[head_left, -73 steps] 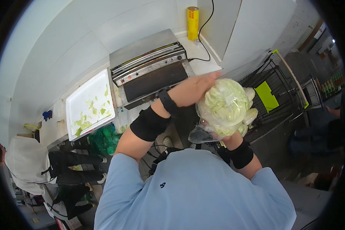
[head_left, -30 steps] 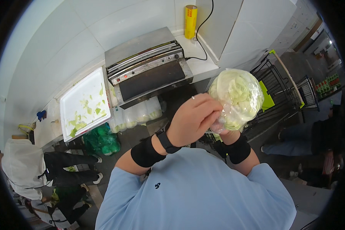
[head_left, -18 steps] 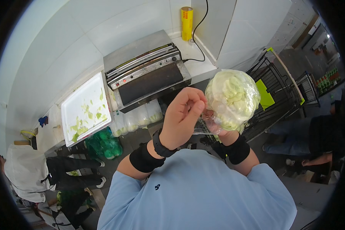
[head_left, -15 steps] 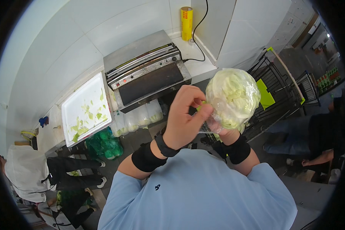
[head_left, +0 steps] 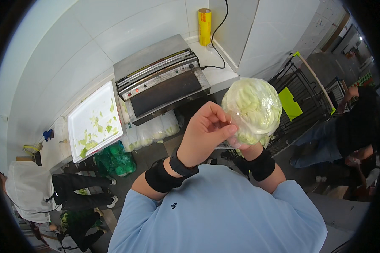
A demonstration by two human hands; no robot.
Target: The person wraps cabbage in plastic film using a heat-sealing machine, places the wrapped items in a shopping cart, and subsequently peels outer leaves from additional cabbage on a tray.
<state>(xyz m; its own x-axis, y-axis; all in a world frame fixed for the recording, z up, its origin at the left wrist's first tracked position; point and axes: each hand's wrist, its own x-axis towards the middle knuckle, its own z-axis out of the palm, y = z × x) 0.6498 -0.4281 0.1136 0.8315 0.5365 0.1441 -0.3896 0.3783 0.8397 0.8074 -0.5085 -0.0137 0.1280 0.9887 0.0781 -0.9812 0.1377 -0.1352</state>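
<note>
A round, pale green cabbage (head_left: 254, 107) in clear cling film is held up in front of me, right of the middle. My right hand (head_left: 250, 149) supports it from below, its fingers mostly hidden behind the cabbage. At the cabbage's left side, my left hand (head_left: 209, 133) has thumb and fingers pinched together on the cling film (head_left: 233, 120). A loose edge of film hangs beneath that pinch. Behind my left hand is the film wrapping machine (head_left: 162, 86), with a dark flat plate and a lit red lamp.
A white tray (head_left: 78, 122) with leaf scraps lies left of the machine. Several wrapped vegetables (head_left: 150, 133) sit below it, near green bags (head_left: 116, 158). A yellow roll (head_left: 204, 27) stands behind. A dark cart (head_left: 308, 90) is at the right. Other people (head_left: 27, 189) are nearby.
The cabbage has come slightly left and down, with both hands staying on it. My left hand has lowered a little. At the right, another person has shifted position.
</note>
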